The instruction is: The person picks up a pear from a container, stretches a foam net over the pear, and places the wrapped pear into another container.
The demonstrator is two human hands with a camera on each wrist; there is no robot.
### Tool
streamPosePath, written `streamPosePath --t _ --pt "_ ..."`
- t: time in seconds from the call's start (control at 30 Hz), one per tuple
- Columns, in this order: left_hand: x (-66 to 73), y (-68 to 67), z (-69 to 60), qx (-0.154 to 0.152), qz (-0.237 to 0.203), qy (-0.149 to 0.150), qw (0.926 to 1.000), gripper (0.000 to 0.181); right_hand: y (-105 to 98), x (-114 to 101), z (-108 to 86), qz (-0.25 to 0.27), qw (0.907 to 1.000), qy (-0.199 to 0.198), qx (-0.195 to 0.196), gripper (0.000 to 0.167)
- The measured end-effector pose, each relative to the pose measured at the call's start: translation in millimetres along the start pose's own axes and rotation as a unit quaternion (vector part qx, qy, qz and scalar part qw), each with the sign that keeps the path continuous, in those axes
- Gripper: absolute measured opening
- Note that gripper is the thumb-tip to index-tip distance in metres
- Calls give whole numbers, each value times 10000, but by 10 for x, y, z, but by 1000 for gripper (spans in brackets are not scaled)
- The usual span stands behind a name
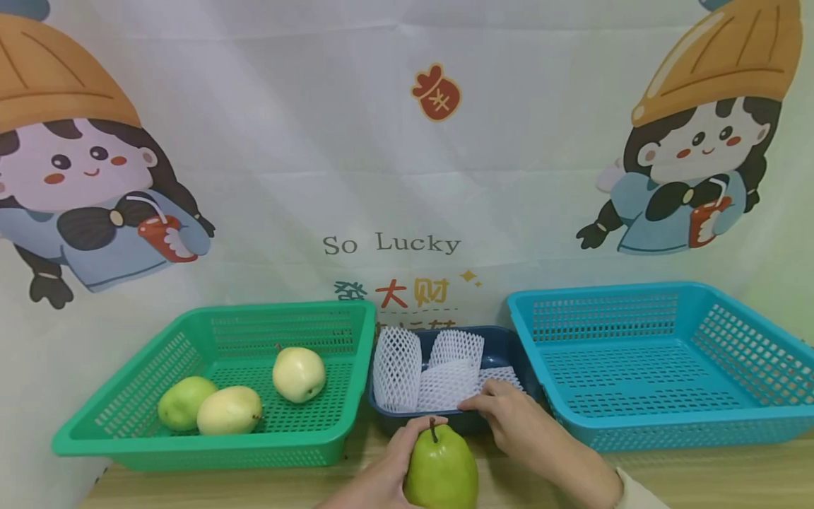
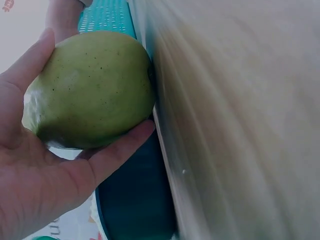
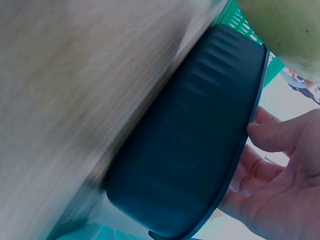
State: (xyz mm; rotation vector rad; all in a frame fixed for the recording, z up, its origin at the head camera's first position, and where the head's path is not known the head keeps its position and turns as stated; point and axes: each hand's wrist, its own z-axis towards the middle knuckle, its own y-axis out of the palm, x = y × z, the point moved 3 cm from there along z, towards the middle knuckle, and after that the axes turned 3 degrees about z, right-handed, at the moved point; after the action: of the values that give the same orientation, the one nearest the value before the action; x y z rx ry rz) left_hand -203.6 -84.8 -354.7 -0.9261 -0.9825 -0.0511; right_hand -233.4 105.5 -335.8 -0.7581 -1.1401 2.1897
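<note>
My left hand (image 1: 389,466) holds a green pear (image 1: 441,470) at the front of the table, its stem upward. In the left wrist view the thumb and fingers spread around the pear (image 2: 95,90). My right hand (image 1: 518,424) reaches over the front rim of a dark blue basket (image 1: 458,423), by the white foam fruit nets (image 1: 448,385) inside. Seen from the right wrist, the thumb of the right hand (image 3: 285,170) is at the basket's rim and the other fingers bend behind it. Whether they pinch a net is hidden.
On the left a green basket (image 1: 222,447) holds a green pear (image 1: 186,403) and two pale yellow pears (image 1: 299,375). A blue basket (image 1: 687,417) stands at right, close beside the dark one. Behind them hangs a printed cloth (image 1: 305,141). The tabletop (image 1: 718,474) is wooden.
</note>
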Motion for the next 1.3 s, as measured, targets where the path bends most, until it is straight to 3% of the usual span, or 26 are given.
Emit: streamPosePath --t 0.13,0.23,0.3,0.43,0.53,0.67,0.8,0.97,1.1,1.2,1.3 --pt "0 -33 -2 -164 -119 8 9998 79 2 2 1 27 10000 -53 51 26" --pt "-25 -48 -6 -325 -286 436 9981 77 9 1 2 86 9999 -99 65 26" --pt "-53 -50 -8 -521 -627 675 9944 79 16 -1 -1 100 9999 -115 68 26" --pt "-130 -28 -15 -975 -1628 477 9807 82 28 -6 -11 132 9999 -61 15 25" --pt "-165 -16 -27 -1107 -1837 306 9763 81 34 -5 -19 164 9998 26 -76 25" --pt "-127 -25 -25 -1265 -1606 493 9776 77 34 -2 -24 131 9998 65 -118 24" --pt "-58 -52 -26 -1444 -1710 215 9744 78 23 -2 -14 7 9999 97 -131 24" --pt "-6 -73 -33 -1430 -2013 -153 9689 80 -7 -17 8 -119 9992 243 -281 23" --pt "8 -82 -30 -1295 -1850 138 9741 76 -65 -44 40 -168 9984 381 -379 20" --pt "8 -91 -28 -1214 -1672 349 9778 74 -152 -74 91 -118 9986 492 -176 19" --pt "4 -89 -14 -1274 -1714 218 9767 75 -286 -95 169 91 9971 696 279 21"
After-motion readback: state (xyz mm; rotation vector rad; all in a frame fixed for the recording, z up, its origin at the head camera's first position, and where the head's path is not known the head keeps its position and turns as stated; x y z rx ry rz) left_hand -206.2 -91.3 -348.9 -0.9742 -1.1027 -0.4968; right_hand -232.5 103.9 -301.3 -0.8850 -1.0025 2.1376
